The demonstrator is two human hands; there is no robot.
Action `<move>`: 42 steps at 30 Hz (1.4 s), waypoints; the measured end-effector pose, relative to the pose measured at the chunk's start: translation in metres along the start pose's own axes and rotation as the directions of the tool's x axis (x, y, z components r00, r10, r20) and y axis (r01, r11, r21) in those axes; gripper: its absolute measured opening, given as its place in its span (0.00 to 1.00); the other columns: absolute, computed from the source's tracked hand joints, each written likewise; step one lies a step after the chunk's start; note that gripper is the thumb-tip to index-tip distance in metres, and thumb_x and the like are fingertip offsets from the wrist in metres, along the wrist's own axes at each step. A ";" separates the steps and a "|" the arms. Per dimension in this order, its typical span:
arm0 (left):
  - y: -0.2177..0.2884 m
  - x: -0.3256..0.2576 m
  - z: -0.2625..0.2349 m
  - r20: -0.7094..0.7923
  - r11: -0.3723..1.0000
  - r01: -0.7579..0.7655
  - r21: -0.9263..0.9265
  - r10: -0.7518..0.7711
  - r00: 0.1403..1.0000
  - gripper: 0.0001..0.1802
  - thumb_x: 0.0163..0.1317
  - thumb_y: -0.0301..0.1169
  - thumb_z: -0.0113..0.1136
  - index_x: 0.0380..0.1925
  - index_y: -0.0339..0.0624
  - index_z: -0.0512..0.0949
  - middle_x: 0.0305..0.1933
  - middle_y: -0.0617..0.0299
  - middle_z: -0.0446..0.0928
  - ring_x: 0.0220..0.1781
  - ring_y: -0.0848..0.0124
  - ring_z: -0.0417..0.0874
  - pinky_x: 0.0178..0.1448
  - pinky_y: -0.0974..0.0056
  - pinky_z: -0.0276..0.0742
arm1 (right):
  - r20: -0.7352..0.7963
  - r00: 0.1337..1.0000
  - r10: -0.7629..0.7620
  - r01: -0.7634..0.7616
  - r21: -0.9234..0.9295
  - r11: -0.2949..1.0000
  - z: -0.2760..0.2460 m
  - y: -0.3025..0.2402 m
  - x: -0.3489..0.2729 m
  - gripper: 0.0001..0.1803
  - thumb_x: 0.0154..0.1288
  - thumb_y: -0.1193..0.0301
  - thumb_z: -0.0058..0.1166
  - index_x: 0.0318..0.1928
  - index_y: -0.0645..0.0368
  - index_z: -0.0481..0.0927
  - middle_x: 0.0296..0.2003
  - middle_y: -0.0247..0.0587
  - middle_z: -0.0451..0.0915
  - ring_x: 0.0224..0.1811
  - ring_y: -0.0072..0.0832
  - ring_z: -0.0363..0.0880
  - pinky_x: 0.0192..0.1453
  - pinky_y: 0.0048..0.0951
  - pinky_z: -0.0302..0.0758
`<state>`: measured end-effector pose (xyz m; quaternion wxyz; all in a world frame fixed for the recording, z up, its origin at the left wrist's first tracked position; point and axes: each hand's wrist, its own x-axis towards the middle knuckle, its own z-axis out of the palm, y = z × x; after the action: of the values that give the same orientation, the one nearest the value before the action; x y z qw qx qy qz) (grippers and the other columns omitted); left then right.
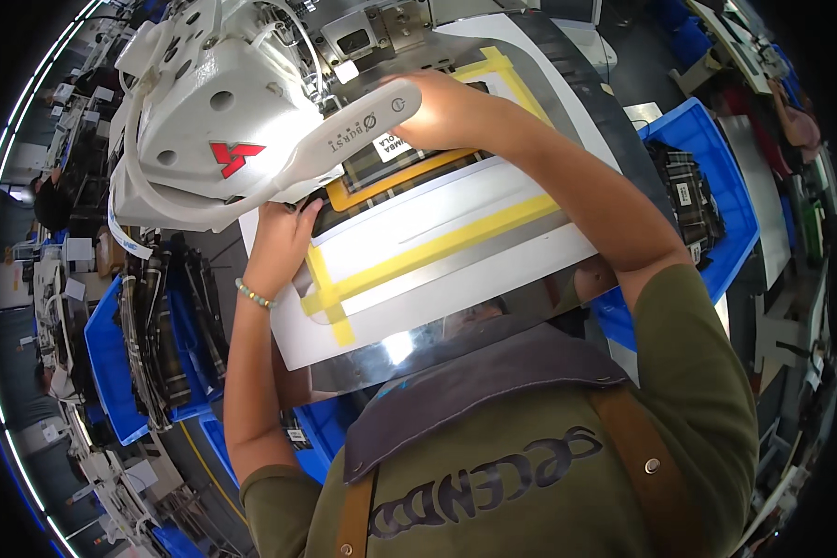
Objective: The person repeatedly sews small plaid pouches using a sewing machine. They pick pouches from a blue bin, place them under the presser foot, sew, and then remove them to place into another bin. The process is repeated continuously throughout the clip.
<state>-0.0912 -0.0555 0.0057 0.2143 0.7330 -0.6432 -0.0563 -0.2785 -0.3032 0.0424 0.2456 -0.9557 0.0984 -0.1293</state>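
Note:
Under the head of a white industrial sewing machine (205, 102) lies a dark plaid cloth piece (367, 167) with a white label on it. An orange-yellow frame (381, 191) surrounds part of the cloth. My left hand (281, 240) is at the cloth's left end, thumb apart from the fingers and touching the edge; its other fingertips are partly hidden beside the machine. Over the cloth's far right part rests my right hand (446, 112), its fingers mostly hidden behind the white lamp arm (353, 130). Beneath is a white sheet (437, 265) with yellow tape strips (428, 244).
A blue bin (739, 177) with plaid pieces (686, 191) stands at the right. Another blue bin (112, 367) at the left holds plaid cloth (163, 325). The shiny metal table edge (381, 358) is close to my body. Other people work farther off on both sides.

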 end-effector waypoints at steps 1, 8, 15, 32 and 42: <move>0.000 0.002 0.003 -0.011 0.999 0.013 -0.036 -0.014 1.000 0.18 0.73 0.32 0.58 0.56 0.33 0.80 0.58 0.40 0.79 0.63 0.41 0.73 0.69 0.47 0.67 | 0.011 1.000 -0.012 0.012 -0.006 1.000 0.001 -0.003 0.002 0.14 0.63 0.73 0.64 0.49 0.61 0.82 0.47 0.49 0.86 0.51 0.47 0.85 0.55 0.40 0.81; -0.004 0.015 0.015 0.097 0.967 0.119 -0.224 -0.100 0.990 0.20 0.79 0.37 0.54 0.65 0.48 0.80 0.64 0.48 0.80 0.66 0.50 0.77 0.73 0.54 0.67 | 0.036 0.994 -0.104 0.108 -0.138 0.985 0.012 -0.007 0.010 0.11 0.59 0.78 0.63 0.43 0.59 0.83 0.42 0.48 0.86 0.48 0.46 0.85 0.49 0.41 0.81; -0.020 0.005 0.026 -0.036 0.991 0.021 -0.130 -0.026 0.999 0.19 0.76 0.40 0.58 0.57 0.40 0.82 0.59 0.41 0.78 0.58 0.43 0.78 0.66 0.49 0.72 | 0.090 0.943 -0.321 0.317 0.053 0.947 0.017 -0.016 -0.011 0.16 0.68 0.74 0.58 0.54 0.53 0.87 0.57 0.46 0.82 0.58 0.44 0.82 0.64 0.41 0.77; -0.068 0.018 0.032 -0.159 0.998 0.042 -0.056 -0.051 0.986 0.14 0.64 0.26 0.66 0.50 0.36 0.82 0.48 0.48 0.85 0.51 0.54 0.86 0.56 0.55 0.80 | -0.147 0.889 -0.434 0.431 -0.057 0.901 0.072 -0.002 -0.034 0.19 0.66 0.76 0.54 0.54 0.48 0.90 0.56 0.42 0.80 0.66 0.39 0.73 0.71 0.45 0.66; -0.044 0.029 0.022 -0.187 0.987 -0.052 0.153 0.080 0.979 0.10 0.61 0.28 0.66 0.42 0.37 0.86 0.40 0.47 0.87 0.42 0.52 0.89 0.48 0.53 0.83 | -0.162 0.897 -0.411 0.415 -0.005 0.910 0.073 0.000 -0.034 0.17 0.66 0.74 0.57 0.52 0.48 0.91 0.56 0.40 0.80 0.65 0.37 0.74 0.69 0.44 0.67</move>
<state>-0.0543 -0.0853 -0.0257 0.2224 0.7270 -0.6459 0.0696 -0.2890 -0.2624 -0.0257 0.2180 -0.9376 -0.0891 -0.2558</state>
